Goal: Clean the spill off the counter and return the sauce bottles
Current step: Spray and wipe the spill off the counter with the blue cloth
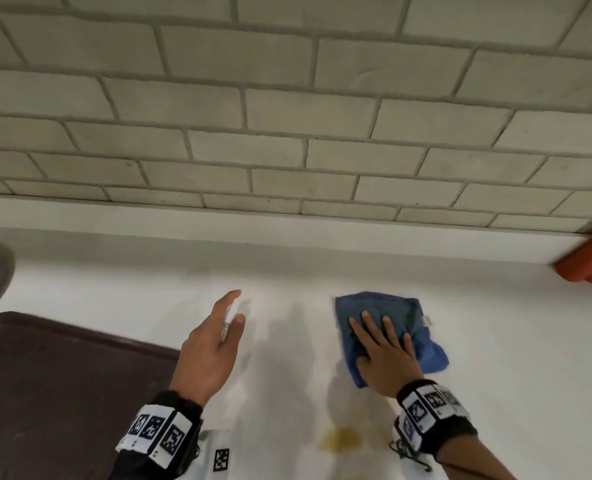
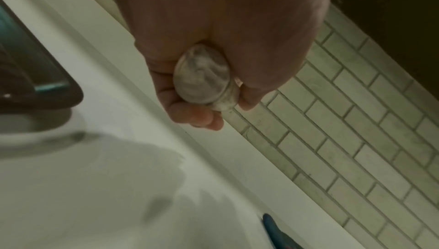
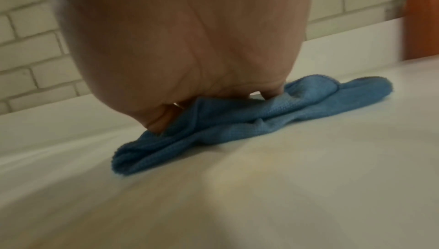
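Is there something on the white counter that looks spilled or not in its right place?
Yes. A yellowish stain lies on the white counter near its front edge, between the wrists. The right hand presses the crumpled blue cloth farther back, so the cloth does not cover the stain.

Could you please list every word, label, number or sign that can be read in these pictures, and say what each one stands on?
No readable words or numbers.
Wristbands: black-and-white square code markers, no letters.
Counter: one such marker, no text.
Cloth: small white tag, too small to read.
Clear bottle in left hand: no label visible.
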Tool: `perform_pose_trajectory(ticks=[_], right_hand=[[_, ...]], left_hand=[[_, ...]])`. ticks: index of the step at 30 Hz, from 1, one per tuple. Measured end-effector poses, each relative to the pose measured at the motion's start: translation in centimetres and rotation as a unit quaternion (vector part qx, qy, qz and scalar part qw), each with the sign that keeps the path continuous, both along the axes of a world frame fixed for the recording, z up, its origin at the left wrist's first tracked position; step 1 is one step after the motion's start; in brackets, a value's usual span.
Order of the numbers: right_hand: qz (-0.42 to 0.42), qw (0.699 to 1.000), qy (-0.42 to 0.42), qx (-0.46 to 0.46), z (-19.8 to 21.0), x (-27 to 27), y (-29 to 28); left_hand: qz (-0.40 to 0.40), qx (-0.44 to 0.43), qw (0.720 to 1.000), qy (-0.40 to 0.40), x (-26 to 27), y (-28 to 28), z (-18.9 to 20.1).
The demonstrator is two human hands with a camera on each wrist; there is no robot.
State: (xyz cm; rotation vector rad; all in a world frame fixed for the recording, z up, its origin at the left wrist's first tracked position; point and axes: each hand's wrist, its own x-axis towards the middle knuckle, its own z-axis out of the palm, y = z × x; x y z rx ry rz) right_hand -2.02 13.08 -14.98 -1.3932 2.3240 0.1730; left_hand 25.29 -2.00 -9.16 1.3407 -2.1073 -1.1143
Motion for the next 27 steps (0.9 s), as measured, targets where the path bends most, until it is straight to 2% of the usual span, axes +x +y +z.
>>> perform_pose_trajectory(ticks=[3, 6, 9, 11, 13, 17, 19, 21, 24, 27], right_hand=[[-0.003, 1.0, -0.001, 0.013, 0.1, 0.4, 0.5], [0.08, 0.997, 0.005, -0.013, 0.3, 4.3, 3.7], [0.118, 0.992, -0.026, -0.037, 0.3, 3.4, 6.9], [0.097, 0.994, -0.025, -0.037, -0.2, 0.8, 7.3], [0.073, 0.996, 0.009, -0.056, -0.6, -1.6, 6.5], [0.056, 0.998, 0.024, -0.018, -1.1, -2.5, 6.1], [0.078, 0.997, 0.02, -0.012, -1.1, -1.8, 8.0], [0.113, 0.992, 0.039, -0.047, -1.8, -1.0, 11.6], [0.128, 0.99, 0.011, -0.061, -2.6, -1.0, 16.3], [0.1, 0.994, 0.009, -0.045, -2.2, -2.5, 15.0]], left_hand=[[-0.015, -0.004, 1.0, 0.0, -0.2, 2.1, -0.1], [-0.025, -0.018, 1.0, 0.001, -0.4, 3.9, 0.0], [-0.029, -0.021, 0.999, 0.003, -0.5, 5.7, 0.4], [-0.027, -0.022, 0.999, -0.002, -0.2, 7.0, 0.7], [-0.02, -0.024, 1.0, -0.003, 0.0, 8.3, 1.0], [0.008, -0.021, 1.0, -0.012, 0.2, 11.2, 1.6], [0.024, -0.019, 0.999, -0.015, 0.1, 12.7, 1.6], [0.04, -0.018, 0.999, -0.019, 0.1, 14.4, 1.5], [0.052, -0.016, 0.998, -0.025, -0.2, 16.8, 1.6], [0.061, -0.018, 0.998, -0.03, -0.4, 18.3, 1.5]])
